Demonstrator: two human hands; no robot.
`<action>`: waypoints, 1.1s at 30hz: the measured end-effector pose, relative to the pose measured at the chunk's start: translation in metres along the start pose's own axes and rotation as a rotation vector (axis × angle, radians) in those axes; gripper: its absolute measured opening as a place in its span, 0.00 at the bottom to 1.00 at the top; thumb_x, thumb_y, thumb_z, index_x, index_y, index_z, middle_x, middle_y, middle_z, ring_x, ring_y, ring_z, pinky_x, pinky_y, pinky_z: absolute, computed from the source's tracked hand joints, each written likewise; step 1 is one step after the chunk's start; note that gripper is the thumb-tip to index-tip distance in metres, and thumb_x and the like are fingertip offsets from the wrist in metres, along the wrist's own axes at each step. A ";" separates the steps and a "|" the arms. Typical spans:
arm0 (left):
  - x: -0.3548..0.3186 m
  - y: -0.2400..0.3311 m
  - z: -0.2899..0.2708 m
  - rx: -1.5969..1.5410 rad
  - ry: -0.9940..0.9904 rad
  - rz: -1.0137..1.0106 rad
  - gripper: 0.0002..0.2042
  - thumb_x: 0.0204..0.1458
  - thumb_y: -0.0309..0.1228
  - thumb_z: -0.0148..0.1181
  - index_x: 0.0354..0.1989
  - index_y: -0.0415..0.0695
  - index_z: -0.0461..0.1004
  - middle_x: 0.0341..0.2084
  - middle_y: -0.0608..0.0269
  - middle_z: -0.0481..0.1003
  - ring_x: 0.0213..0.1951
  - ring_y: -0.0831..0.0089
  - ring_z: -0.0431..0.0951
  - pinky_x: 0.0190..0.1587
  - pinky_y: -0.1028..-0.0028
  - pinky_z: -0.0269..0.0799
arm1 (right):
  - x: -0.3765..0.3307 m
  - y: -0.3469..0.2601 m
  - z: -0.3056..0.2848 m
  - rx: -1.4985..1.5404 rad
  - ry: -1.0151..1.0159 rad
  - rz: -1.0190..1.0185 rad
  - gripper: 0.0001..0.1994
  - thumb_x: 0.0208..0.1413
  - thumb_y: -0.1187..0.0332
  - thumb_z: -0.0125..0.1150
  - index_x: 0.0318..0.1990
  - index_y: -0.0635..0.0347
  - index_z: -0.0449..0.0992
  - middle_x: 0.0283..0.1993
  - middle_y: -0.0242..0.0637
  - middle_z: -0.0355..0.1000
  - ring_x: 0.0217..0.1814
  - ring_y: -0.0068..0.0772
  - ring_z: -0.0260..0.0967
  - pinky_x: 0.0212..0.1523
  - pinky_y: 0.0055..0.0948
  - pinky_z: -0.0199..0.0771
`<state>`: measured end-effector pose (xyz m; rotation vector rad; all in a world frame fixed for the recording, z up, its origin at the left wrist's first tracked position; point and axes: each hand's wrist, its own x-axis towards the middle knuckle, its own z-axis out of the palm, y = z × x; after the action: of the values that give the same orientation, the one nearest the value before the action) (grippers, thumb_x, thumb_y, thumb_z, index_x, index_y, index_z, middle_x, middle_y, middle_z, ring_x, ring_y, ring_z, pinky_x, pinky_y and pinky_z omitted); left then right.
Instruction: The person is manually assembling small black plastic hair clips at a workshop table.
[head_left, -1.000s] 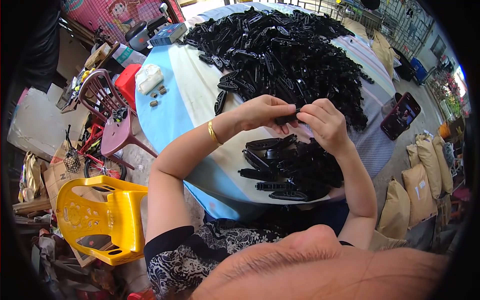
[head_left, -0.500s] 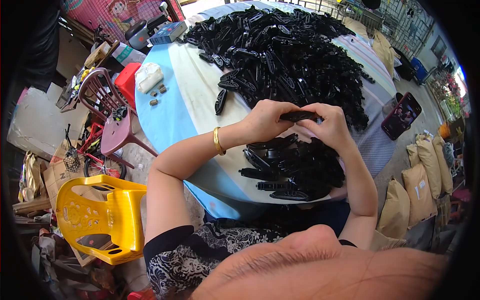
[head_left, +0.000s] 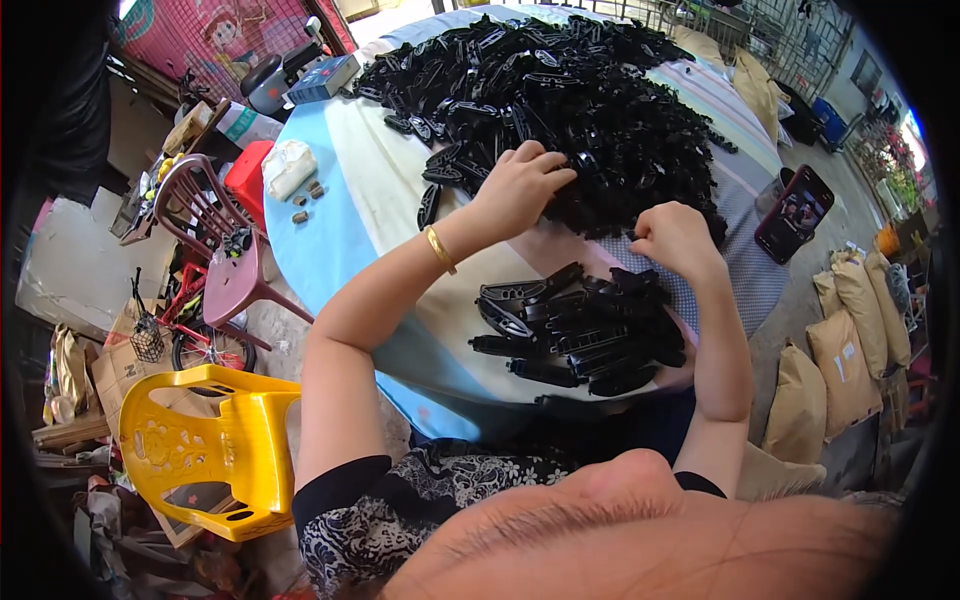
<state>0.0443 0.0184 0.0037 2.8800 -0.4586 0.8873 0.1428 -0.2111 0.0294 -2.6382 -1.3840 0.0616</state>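
the left hand (head_left: 520, 190), half-bent, hangs over the near side of the black heap (head_left: 610, 115), closer than the curled right hand (head_left: 678, 238); i can't tell what either holds.

a yellow chair (head_left: 262, 445) stood at the left, near a pink chair (head_left: 236, 287) and a red bike (head_left: 210, 348). a phone (head_left: 795, 215) stood beside a cup (head_left: 769, 194), and brown sacks (head_left: 843, 362) stood at the right.

Yellow chair (head_left: 255, 450) & purple chair (head_left: 232, 285) are seen on L, on grey floor (head_left: 285, 345); pink panel (head_left: 175, 50) w/ cartoon fig. (head_left: 222, 33) is set behind. Grille (head_left: 795, 48) is seen back R; daylight (head_left: 912, 138) is let in, far R.
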 end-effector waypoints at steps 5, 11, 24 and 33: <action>0.004 -0.005 0.007 -0.004 0.000 0.011 0.11 0.42 0.25 0.60 0.37 0.45 0.74 0.42 0.66 0.73 0.45 0.64 0.68 0.47 0.68 0.65 | 0.002 -0.003 0.001 0.205 0.165 -0.012 0.07 0.39 0.69 0.64 0.29 0.59 0.76 0.27 0.39 0.74 0.31 0.39 0.73 0.33 0.35 0.72; 0.002 0.007 0.004 -0.443 0.220 -0.201 0.05 0.47 0.22 0.56 0.33 0.40 0.71 0.29 0.58 0.73 0.34 0.59 0.72 0.38 0.68 0.70 | 0.012 -0.012 0.012 0.761 0.423 -0.097 0.11 0.43 0.73 0.68 0.32 0.65 0.73 0.26 0.34 0.72 0.24 0.21 0.68 0.29 0.21 0.70; -0.013 0.030 0.005 -1.733 -0.024 -0.644 0.11 0.51 0.23 0.57 0.43 0.38 0.70 0.34 0.61 0.73 0.40 0.72 0.77 0.47 0.74 0.73 | 0.001 -0.040 0.018 0.662 0.647 -0.219 0.10 0.41 0.74 0.70 0.31 0.63 0.74 0.25 0.38 0.74 0.25 0.26 0.72 0.26 0.22 0.72; -0.012 0.033 0.003 -1.873 0.002 -0.758 0.14 0.54 0.22 0.55 0.50 0.40 0.69 0.43 0.61 0.73 0.44 0.71 0.75 0.51 0.72 0.73 | 0.004 -0.046 0.013 0.506 0.899 -0.405 0.05 0.44 0.79 0.64 0.31 0.62 0.76 0.29 0.38 0.74 0.29 0.35 0.72 0.29 0.26 0.73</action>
<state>0.0258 -0.0107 -0.0053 1.0768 -0.0177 0.0471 0.1061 -0.1801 0.0240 -1.5862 -1.2774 -0.6423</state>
